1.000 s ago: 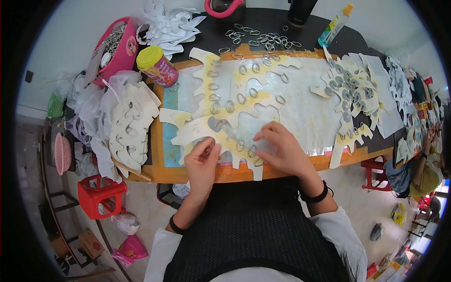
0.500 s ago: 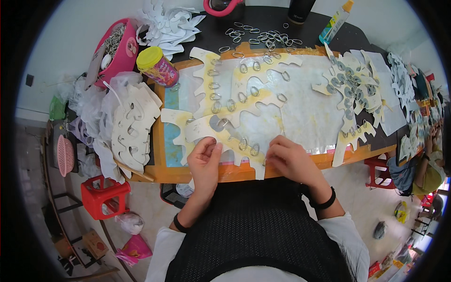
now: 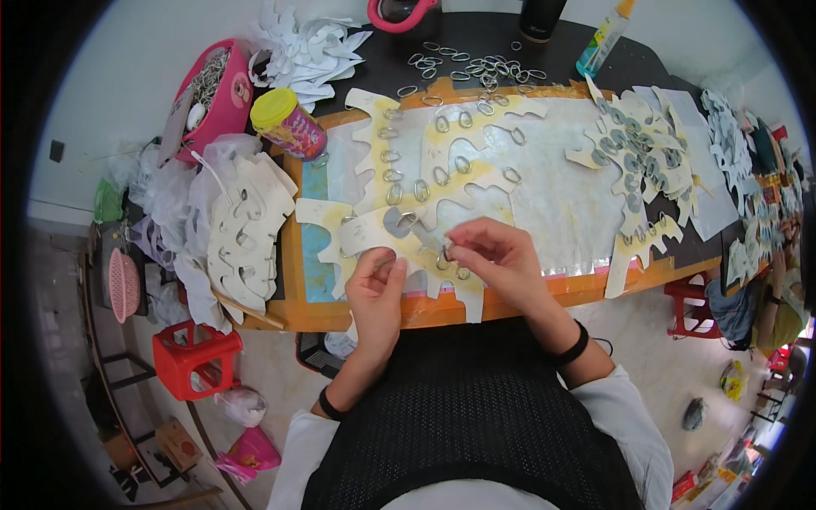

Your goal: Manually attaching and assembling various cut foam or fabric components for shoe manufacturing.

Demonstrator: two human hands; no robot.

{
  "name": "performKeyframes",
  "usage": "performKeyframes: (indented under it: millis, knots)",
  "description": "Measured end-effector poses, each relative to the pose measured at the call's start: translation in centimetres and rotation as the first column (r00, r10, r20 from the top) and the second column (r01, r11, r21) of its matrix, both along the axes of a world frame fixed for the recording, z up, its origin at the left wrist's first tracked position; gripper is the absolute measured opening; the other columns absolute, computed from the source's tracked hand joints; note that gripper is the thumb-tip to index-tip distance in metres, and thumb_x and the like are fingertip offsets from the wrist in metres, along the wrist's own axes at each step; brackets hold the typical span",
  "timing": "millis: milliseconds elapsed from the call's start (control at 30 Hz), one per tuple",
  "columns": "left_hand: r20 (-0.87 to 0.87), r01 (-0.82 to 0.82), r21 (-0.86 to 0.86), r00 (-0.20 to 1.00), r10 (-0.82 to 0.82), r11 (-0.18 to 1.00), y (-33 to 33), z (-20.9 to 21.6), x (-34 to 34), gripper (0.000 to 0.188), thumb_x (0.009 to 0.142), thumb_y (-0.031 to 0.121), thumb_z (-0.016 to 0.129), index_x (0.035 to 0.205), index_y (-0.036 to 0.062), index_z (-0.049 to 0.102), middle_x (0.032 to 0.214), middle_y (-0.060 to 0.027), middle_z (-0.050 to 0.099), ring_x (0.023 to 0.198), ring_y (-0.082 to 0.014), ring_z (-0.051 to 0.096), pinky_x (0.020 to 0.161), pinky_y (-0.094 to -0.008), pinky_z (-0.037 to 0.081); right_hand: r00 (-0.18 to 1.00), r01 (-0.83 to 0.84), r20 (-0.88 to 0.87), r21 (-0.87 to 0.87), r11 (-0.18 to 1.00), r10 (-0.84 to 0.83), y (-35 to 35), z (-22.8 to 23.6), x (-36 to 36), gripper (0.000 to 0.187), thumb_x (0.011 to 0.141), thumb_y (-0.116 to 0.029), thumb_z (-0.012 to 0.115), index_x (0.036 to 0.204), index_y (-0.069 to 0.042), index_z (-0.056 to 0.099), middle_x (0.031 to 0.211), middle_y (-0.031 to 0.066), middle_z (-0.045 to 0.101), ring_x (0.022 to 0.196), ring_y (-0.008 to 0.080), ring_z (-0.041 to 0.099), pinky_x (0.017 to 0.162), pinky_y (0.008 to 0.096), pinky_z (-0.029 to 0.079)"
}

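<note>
A cream cut-out strip [image 3: 365, 231] with toothed edges lies near the table's front edge, smeared with yellowish glue. It carries a grey round patch [image 3: 397, 223] and metal oval rings [image 3: 463, 274]. My left hand [image 3: 376, 293] rests at the strip's near edge, fingers curled and thumb close to the index; what they pinch, if anything, is hidden. My right hand [image 3: 503, 259] is closed in a pinch over the strip beside a ring, on something small and pale I cannot make out. More cut-out strips [image 3: 371, 110] with rings along them lie farther back.
Loose rings [image 3: 493, 68] are scattered at the back. A pink bin [image 3: 208, 93] of metal pieces and a yellow-lidded tub [image 3: 289, 123] stand left. Strips with grey patches [image 3: 633, 153] are piled right, a spray bottle [image 3: 605, 41] behind. A red stool [image 3: 195, 361] is below left.
My right hand has moved left and slightly away from me, from the strip's right end to over its rings, fingers pinched. My left hand has stayed nearly in place.
</note>
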State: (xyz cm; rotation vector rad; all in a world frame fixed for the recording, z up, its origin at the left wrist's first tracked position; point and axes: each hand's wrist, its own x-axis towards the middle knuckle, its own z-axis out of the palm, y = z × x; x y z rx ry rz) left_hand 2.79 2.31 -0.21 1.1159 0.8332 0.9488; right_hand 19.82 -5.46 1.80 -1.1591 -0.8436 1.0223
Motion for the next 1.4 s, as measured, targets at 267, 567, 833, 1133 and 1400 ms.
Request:
performKeyframes:
  millis: [267,567,833,1133,1400]
  knots:
    - [0.072,0.028,-0.042,0.997,-0.025,0.999,-0.2,0.2,-0.2,0.017,0.089,-0.003,0.06,0.105,-0.0024,0.055,0.095,-0.0055,0.063,0.085,-0.0077,0.059,0.076,-0.0203,0.046,0.993,0.12,-0.021,0.041,0.992,-0.119,1.6,-0.8,-3.0,0.027,0.087,0.005,0.057,0.113,-0.003,0.059,0.086,0.0017,0.057,0.08,0.005,0.06,0.063,0.0195,0.047]
    - [0.11,0.003,-0.086,0.994,0.006,0.996,-0.6,0.2,0.1,0.017,0.089,-0.003,0.059,0.106,-0.0023,0.054,0.097,-0.0075,0.064,0.087,-0.0095,0.06,0.076,-0.0216,0.047,0.967,0.174,0.181,0.04,0.984,-0.178,1.4,-0.6,-3.4,0.029,0.083,0.0,0.065,0.112,-0.004,0.062,0.085,0.0007,0.059,0.072,0.0045,0.059,0.057,0.0191,0.044]
    - [0.14,-0.003,-0.138,0.99,0.023,0.99,-0.8,0.3,0.0,0.018,0.09,-0.004,0.058,0.107,-0.0021,0.053,0.102,-0.0094,0.063,0.093,-0.0123,0.061,0.08,-0.0236,0.049,0.883,0.241,0.409,0.029,0.97,-0.231,1.2,-1.3,-3.2,0.033,0.075,-0.004,0.073,0.107,-0.004,0.064,0.09,0.0033,0.062,0.064,0.0084,0.05,0.057,0.022,0.042]
    - [0.167,0.035,-0.057,0.986,-0.025,0.998,-0.9,0.2,-0.2,0.023,0.089,-0.006,0.057,0.111,-0.0017,0.05,0.109,-0.0104,0.061,0.097,-0.0145,0.061,0.083,-0.025,0.049,0.918,0.173,0.348,0.08,0.982,-0.19,1.2,-1.7,-3.2,0.017,0.081,-0.004,0.069,0.096,0.0,0.064,0.098,0.0057,0.063,0.084,0.0104,0.058,0.072,0.0243,0.047]
    - [0.31,0.264,-0.03,0.919,-0.242,0.964,-2.0,1.8,-1.2,0.073,0.085,0.043,0.065,0.132,-0.0046,0.035,0.133,-0.0157,0.043,0.114,-0.0257,0.052,0.1,-0.0378,0.041,0.979,-0.201,0.027,-0.05,0.978,0.203,0.1,0.9,0.9,0.008,0.085,-0.002,0.065,0.09,0.001,0.061,0.09,0.0041,0.061,0.083,0.0089,0.057,0.075,0.0245,0.047]
